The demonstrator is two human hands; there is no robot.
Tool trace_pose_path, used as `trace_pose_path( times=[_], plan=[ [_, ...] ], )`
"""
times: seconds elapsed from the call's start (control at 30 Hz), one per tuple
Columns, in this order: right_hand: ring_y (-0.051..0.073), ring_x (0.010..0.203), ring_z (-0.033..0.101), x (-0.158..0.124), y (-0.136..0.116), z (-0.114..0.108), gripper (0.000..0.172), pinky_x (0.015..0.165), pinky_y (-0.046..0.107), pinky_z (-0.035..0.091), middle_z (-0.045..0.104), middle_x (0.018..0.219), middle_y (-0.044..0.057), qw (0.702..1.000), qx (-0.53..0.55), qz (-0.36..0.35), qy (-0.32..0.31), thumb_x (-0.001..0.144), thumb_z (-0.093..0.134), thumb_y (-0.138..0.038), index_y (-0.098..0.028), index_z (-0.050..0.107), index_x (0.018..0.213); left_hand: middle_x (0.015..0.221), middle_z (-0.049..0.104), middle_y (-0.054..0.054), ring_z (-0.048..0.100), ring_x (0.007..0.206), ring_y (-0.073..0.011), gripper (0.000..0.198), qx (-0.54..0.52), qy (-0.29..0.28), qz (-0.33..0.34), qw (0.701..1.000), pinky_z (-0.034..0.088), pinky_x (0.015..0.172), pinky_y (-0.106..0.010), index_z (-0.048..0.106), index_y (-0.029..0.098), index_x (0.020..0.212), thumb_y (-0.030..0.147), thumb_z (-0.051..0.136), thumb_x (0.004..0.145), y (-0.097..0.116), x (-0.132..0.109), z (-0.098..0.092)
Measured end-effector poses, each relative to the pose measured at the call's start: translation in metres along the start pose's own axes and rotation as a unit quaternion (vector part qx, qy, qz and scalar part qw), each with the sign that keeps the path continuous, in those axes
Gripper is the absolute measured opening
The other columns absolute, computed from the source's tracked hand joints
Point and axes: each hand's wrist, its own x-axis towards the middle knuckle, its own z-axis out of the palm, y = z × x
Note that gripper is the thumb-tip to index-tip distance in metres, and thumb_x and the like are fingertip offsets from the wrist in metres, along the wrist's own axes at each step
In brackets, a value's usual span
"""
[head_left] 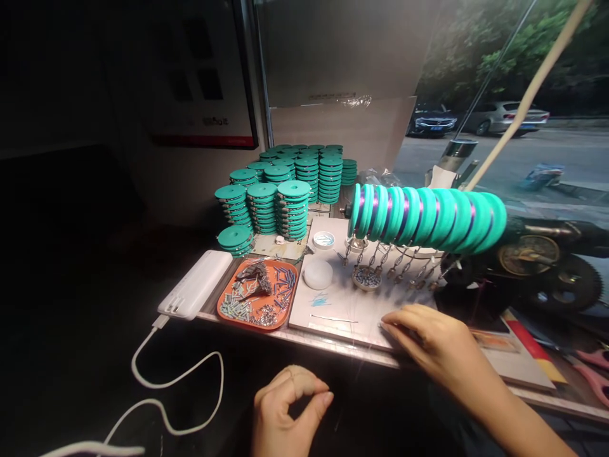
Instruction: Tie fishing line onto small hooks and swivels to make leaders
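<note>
My left hand [292, 406] is held low before the table edge, thumb and forefinger pinched together. Anything between those fingertips is too fine to make out. Over the front of a pale board [304, 311], my right hand [428, 336] has its fingertips drawn together, and their contents cannot be made out. Beyond it, a row of green foam spools [428, 216] with purple line sits on a shaft. Small metal swivels and weights [399, 270] hang under the spools. A thin needle-like rod [333, 318] and some blue bits [320, 299] lie on the board.
An orange tray [223, 314] of small parts stands left of the board, beside a white power bank [195, 285] with a cable. Stacked green spools [292, 197] fill the back. A dark winding machine [537, 254] and pink scissors [594, 377] are at right.
</note>
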Motion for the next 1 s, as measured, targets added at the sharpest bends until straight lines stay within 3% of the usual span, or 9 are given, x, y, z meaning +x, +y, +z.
trace_pose_path(
  times=[0.2,0.43,0.5,0.57,0.63,0.7,0.8,0.87,1.0],
  plan=[
    [0.016,0.059,0.055,-0.001,-0.002,0.005,0.033,0.055,0.026,0.037,0.058,0.063,0.003,0.999,-0.044,-0.015,-0.012,0.093,0.033,-0.026,-0.019,0.059,0.075,0.06,0.065,0.001,0.061,0.056,-0.014,0.011,0.002,-0.004,0.007,1.0,0.048,0.055,-0.023,0.066,0.02,0.062,0.01,0.066,0.067,0.0,0.0,0.001],
    [0.016,0.051,0.045,0.006,-0.009,0.007,0.042,0.05,0.028,0.029,0.049,0.054,0.003,0.989,-0.134,-0.062,-0.011,0.091,0.026,-0.016,-0.018,0.051,0.057,0.06,0.064,0.001,0.061,0.056,-0.0132,0.012,0.002,-0.002,0.009,1.0,0.048,0.055,-0.022,0.066,0.02,0.062,0.008,0.066,0.066,0.005,0.003,0.001],
    [0.016,0.054,0.047,0.005,-0.013,0.002,0.037,0.051,0.027,0.032,0.051,0.058,0.003,0.997,-0.07,-0.042,0.0,0.091,0.029,-0.02,-0.018,0.053,0.062,0.06,0.065,0.001,0.061,0.056,-0.0134,0.012,-0.001,0.002,0.023,1.0,0.048,0.055,-0.022,0.067,0.02,0.063,0.008,0.066,0.066,0.008,0.004,0.004],
    [0.016,0.059,0.051,0.001,-0.021,-0.004,0.029,0.055,0.025,0.037,0.056,0.064,0.003,0.996,0.086,0.014,0.011,0.09,0.036,-0.025,-0.018,0.056,0.07,0.06,0.065,0.001,0.061,0.056,-0.0137,0.012,-0.006,0.004,0.042,0.999,0.048,0.055,-0.022,0.067,0.02,0.063,0.008,0.066,0.067,0.01,0.005,0.009],
    [0.015,0.062,0.054,-0.005,-0.033,-0.01,0.021,0.057,0.023,0.041,0.058,0.067,0.001,0.957,0.275,0.093,-0.005,0.087,0.045,-0.031,-0.02,0.057,0.074,0.06,0.065,0.0,0.061,0.056,-0.0143,0.012,-0.011,0.003,0.062,0.998,0.048,0.055,-0.023,0.067,0.02,0.064,0.009,0.066,0.067,0.012,0.007,0.016],
    [0.014,0.062,0.055,-0.01,-0.046,-0.011,0.021,0.057,0.022,0.042,0.058,0.065,-0.001,0.891,0.422,0.159,-0.049,0.084,0.051,-0.036,-0.02,0.059,0.072,0.06,0.065,0.0,0.061,0.056,-0.0147,0.01,-0.015,0.001,0.08,0.997,0.048,0.054,-0.024,0.067,0.02,0.065,0.011,0.066,0.068,0.013,0.009,0.022],
    [0.015,0.064,0.054,-0.012,-0.058,-0.006,0.022,0.059,0.023,0.043,0.057,0.065,-0.001,0.809,0.542,0.209,-0.093,0.079,0.056,-0.039,-0.019,0.059,0.07,0.059,0.063,0.0,0.06,0.054,-0.0141,0.009,-0.024,0.001,0.099,0.995,0.047,0.052,-0.023,0.066,0.02,0.066,0.012,0.064,0.07,0.012,0.012,0.028],
    [0.015,0.067,0.053,-0.009,-0.06,-0.002,0.023,0.062,0.024,0.042,0.056,0.067,0.0,0.793,0.564,0.215,-0.083,0.076,0.059,-0.041,-0.019,0.06,0.069,0.059,0.063,0.001,0.06,0.054,-0.0133,0.01,-0.027,-0.001,0.107,0.994,0.046,0.052,-0.022,0.065,0.02,0.066,0.011,0.064,0.071,0.013,0.014,0.028],
    [0.015,0.066,0.05,-0.004,-0.059,0.001,0.028,0.063,0.025,0.041,0.054,0.066,0.0,0.803,0.564,0.185,-0.053,0.073,0.061,-0.044,-0.018,0.06,0.064,0.061,0.063,0.001,0.061,0.055,-0.0129,0.013,-0.026,-0.035,0.123,0.991,0.047,0.053,-0.021,0.064,0.02,0.07,0.007,0.064,0.07,0.013,0.017,0.027]
  ],
)
